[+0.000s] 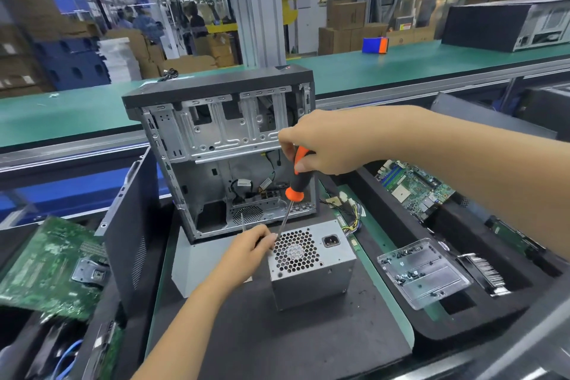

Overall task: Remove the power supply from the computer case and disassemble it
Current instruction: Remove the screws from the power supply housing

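Observation:
The grey power supply [311,265] stands on the black mat [277,333] in front of the opened computer case [222,145], its honeycomb fan grille facing up toward me. Its wire bundle [354,213] trails off to the right. My right hand [324,145] grips the orange and black screwdriver [296,185] by the handle, with the shaft angled down to the supply's upper left corner. My left hand [246,253] rests against the left edge of the supply, fingers at the screwdriver tip. The tip itself is hidden by my fingers.
A clear plastic tray [422,271] with several screws lies at the right. Motherboards sit at the right [413,185] and the left [46,265]. A dark side panel [132,225] leans left of the case. A green conveyor belt [401,62] runs behind, with people and boxes beyond.

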{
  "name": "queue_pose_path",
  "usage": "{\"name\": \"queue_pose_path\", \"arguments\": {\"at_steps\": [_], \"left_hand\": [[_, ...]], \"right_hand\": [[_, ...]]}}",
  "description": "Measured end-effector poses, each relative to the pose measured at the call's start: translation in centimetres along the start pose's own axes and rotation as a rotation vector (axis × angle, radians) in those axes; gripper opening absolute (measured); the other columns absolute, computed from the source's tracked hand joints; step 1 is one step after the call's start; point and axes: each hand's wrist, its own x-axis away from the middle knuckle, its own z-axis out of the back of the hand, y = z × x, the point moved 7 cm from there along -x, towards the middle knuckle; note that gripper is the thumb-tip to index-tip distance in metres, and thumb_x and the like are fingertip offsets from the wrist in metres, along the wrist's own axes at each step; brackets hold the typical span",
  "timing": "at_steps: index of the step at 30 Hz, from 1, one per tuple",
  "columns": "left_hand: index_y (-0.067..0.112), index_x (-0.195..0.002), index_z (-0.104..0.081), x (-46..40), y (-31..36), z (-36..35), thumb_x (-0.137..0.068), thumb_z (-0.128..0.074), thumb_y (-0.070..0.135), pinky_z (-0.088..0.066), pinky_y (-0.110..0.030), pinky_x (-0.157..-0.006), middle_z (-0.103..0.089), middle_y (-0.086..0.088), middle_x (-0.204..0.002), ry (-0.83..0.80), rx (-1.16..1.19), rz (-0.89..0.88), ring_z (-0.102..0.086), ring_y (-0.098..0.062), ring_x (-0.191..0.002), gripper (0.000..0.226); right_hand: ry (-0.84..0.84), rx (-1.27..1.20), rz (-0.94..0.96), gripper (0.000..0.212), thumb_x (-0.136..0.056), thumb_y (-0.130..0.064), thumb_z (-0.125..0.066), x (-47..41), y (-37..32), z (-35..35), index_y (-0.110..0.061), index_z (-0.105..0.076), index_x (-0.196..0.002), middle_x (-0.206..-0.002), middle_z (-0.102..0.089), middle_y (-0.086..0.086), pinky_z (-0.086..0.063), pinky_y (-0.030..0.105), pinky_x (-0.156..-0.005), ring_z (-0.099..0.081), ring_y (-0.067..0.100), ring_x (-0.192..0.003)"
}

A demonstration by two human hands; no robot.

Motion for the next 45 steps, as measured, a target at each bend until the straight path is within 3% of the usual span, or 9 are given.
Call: {"name": "queue_pose_path", "arguments": {"at_steps": [6, 9, 12, 16, 25, 29, 34, 40, 45], "left_hand": [[0.002, -0.087, -0.054, 1.6, -4.1, -0.6, -0.094, -0.032, -0.010, -0.025, -0.018, -0.038, -0.050, -0.006, -0.061, 0.010, 0.576, 0.376, -0.033, -0.008, -0.042, 0.026], [0.005, -0.080, -0.055, 2.0, -5.0, -1.1, -0.089, -0.041, -0.001, -0.023, -0.019, -0.039, -0.047, -0.002, -0.053, 0.023, 0.663, 0.483, -0.030, -0.010, -0.041, 0.017], [0.013, -0.072, -0.055, 2.2, -5.0, -1.8, -0.097, -0.053, 0.034, -0.018, -0.019, -0.041, -0.030, 0.006, -0.052, -0.102, 0.584, 0.479, -0.022, -0.009, -0.044, 0.033], [0.024, -0.062, -0.061, 3.3, -3.8, -2.1, -0.078, -0.070, 0.059, -0.018, -0.019, -0.044, -0.026, 0.008, -0.055, -0.269, 0.389, 0.352, -0.020, -0.010, -0.048, 0.040], [0.022, -0.063, -0.062, 3.6, -3.5, -1.7, -0.079, -0.075, 0.047, -0.016, -0.021, -0.048, -0.028, 0.004, -0.055, -0.247, 0.366, 0.306, -0.020, -0.010, -0.049, 0.033], [0.021, -0.063, -0.061, 3.5, -3.7, -1.8, -0.082, -0.074, 0.044, -0.016, -0.020, -0.047, -0.026, 0.005, -0.053, -0.242, 0.362, 0.308, -0.020, -0.010, -0.048, 0.033], [0.021, -0.064, -0.060, 3.6, -3.6, -1.9, -0.085, -0.072, 0.041, -0.015, -0.020, -0.046, -0.025, 0.006, -0.053, -0.250, 0.377, 0.315, -0.019, -0.010, -0.049, 0.032], [0.023, -0.062, -0.060, 3.6, -3.6, -1.9, -0.084, -0.072, 0.044, -0.016, -0.019, -0.046, -0.025, 0.008, -0.051, -0.258, 0.371, 0.309, -0.019, -0.009, -0.047, 0.033], [0.023, -0.063, -0.060, 3.6, -3.6, -1.9, -0.084, -0.072, 0.045, -0.016, -0.019, -0.047, -0.025, 0.005, -0.055, -0.266, 0.365, 0.302, -0.019, -0.010, -0.050, 0.033]], "right_hand": [[-0.080, -0.019, 0.041, 0.009, -0.097, -0.028, -0.051, -0.6, -1.4, -1.2, -0.021, -0.049, -0.102, -0.083, -0.047, -0.006, -0.051, 0.043, -0.080, -0.061, 0.027, -0.090], [-0.117, 0.004, 0.049, 0.008, -0.097, -0.030, -0.051, -0.8, -2.1, -1.9, -0.023, -0.047, -0.099, -0.083, -0.048, -0.005, -0.052, 0.043, -0.078, -0.060, 0.026, -0.089], [-0.127, 0.001, 0.043, 0.008, -0.096, -0.031, -0.052, -0.8, -2.0, -2.5, -0.024, -0.049, -0.100, -0.086, -0.048, -0.004, -0.051, 0.045, -0.080, -0.058, 0.026, -0.092], [-0.137, 0.009, 0.048, 0.013, -0.096, -0.030, -0.052, -1.1, -2.5, -2.9, -0.021, -0.050, -0.106, -0.087, -0.046, -0.006, -0.048, 0.044, -0.085, -0.054, 0.026, -0.097], [-0.137, 0.029, 0.039, 0.017, -0.097, -0.031, -0.052, -1.3, -2.6, -3.6, -0.020, -0.049, -0.109, -0.098, -0.050, 0.000, -0.040, 0.033, -0.070, -0.053, 0.023, -0.092], [-0.130, 0.018, 0.048, 0.016, -0.096, -0.030, -0.053, -1.3, -2.6, -3.4, -0.021, -0.050, -0.109, -0.090, -0.047, -0.004, -0.040, 0.033, -0.071, -0.052, 0.022, -0.090], [-0.131, 0.011, 0.060, 0.014, -0.096, -0.031, -0.053, -1.5, -2.8, -3.5, -0.023, -0.049, -0.107, -0.085, -0.043, -0.008, -0.047, 0.040, -0.083, -0.052, 0.023, -0.094], [-0.120, 0.000, 0.057, 0.011, -0.096, -0.030, -0.052, -1.5, -2.7, -3.7, -0.023, -0.048, -0.104, -0.085, -0.043, -0.009, -0.044, 0.035, -0.074, -0.052, 0.022, -0.092], [-0.130, 0.002, 0.065, 0.015, -0.096, -0.030, -0.052, -1.5, -2.8, -3.5, -0.022, -0.049, -0.109, -0.084, -0.041, -0.011, -0.045, 0.036, -0.078, -0.051, 0.021, -0.094]]}}
